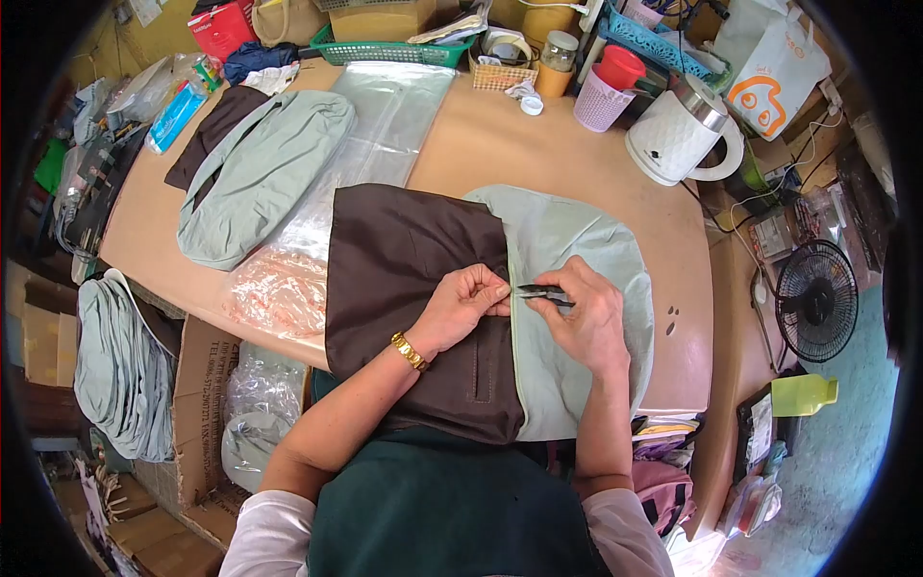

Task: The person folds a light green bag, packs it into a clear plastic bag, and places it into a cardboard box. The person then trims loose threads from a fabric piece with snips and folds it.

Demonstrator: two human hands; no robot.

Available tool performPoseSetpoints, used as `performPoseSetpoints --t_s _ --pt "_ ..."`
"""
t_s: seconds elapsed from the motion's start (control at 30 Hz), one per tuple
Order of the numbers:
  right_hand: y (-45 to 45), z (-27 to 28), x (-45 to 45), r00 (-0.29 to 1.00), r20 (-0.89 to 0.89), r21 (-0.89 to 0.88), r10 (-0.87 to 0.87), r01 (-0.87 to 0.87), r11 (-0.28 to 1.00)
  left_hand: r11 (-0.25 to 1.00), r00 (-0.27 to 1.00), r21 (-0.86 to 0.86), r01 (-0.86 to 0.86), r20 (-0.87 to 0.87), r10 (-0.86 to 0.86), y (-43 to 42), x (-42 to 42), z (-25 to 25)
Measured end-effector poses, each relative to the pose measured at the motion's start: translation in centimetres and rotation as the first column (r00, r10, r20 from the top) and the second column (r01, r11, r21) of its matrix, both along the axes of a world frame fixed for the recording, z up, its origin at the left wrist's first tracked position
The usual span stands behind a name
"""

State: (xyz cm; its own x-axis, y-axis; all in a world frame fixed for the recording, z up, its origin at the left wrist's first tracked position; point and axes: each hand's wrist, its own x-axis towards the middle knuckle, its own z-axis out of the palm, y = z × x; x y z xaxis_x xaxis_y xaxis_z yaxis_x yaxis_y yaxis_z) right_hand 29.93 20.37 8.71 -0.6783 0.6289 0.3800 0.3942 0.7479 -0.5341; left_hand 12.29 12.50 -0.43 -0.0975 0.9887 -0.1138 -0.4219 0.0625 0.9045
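A fabric piece, dark brown cloth (409, 240) on the left and pale grey-green cloth (591, 236) on the right, lies across the near table edge. A light green seam edge (517, 375) runs between the two halves. My left hand (460, 306), gold watch on the wrist, pinches the brown cloth beside this seam. In my right hand (591, 313) is a small pair of black thread snips (546, 292), its tips pointing left at the seam, close to my left fingertips. Any thread there is too small to make out. A stitched slit (483, 373) shows in the brown cloth.
Clear plastic bags (385, 125) and another grey-green fabric piece (264, 178) lie on the table (461, 144) at left. A white kettle (678, 135) and lilac basket (603, 104) stand back right. A black fan (816, 300) is at far right; stacked fabric (130, 370) is at lower left.
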Motion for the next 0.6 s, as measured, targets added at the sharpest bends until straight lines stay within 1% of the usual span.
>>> performPoseSetpoints --t_s 0.03,0.07,0.13,0.23,0.4,0.47,0.53,0.57,0.6 --pt "-0.11 0.04 0.04 0.999 0.045 0.062 0.008 -0.011 0.998 1.000 1.000 0.004 -0.001 0.001 0.001 -0.03 0.03 0.10" --pt "-0.08 -0.06 0.06 0.999 0.046 0.059 0.009 -0.011 0.998 1.000 1.000 0.007 -0.002 0.001 0.002 -0.06 0.04 0.18" --pt "0.03 -0.23 0.14 0.998 0.066 0.140 0.009 -0.018 0.990 1.000 1.000 0.015 0.001 -0.003 -0.001 -0.11 0.02 0.25" --pt "0.12 -0.36 0.13 0.998 0.056 0.099 0.012 -0.018 0.995 1.000 1.000 0.028 0.010 -0.023 -0.009 -0.15 0.02 0.31" --pt "0.06 -0.55 -0.18 0.999 0.043 0.104 0.013 -0.017 0.994 0.998 0.997 0.045 0.031 -0.072 -0.028 -0.16 -0.04 0.17" --pt "0.13 -0.58 -0.14 0.999 0.044 0.097 0.015 -0.019 0.995 0.998 0.993 0.045 0.037 -0.115 -0.032 -0.15 -0.04 0.29" --pt "0.31 -0.72 0.04 0.998 0.054 0.035 0.018 -0.020 0.999 0.999 0.993 0.035 0.041 -0.109 -0.037 -0.14 -0.10 0.28" --pt "0.41 -0.66 0.20 0.998 0.053 0.035 0.017 -0.019 0.999 0.999 0.994 0.024 0.043 -0.102 -0.040 -0.15 -0.15 0.28" --pt "0.55 -0.59 0.39 0.999 0.025 -0.014 0.032 -0.031 0.999 0.999 0.994 0.024 0.043 -0.103 -0.040 -0.15 -0.20 0.29"
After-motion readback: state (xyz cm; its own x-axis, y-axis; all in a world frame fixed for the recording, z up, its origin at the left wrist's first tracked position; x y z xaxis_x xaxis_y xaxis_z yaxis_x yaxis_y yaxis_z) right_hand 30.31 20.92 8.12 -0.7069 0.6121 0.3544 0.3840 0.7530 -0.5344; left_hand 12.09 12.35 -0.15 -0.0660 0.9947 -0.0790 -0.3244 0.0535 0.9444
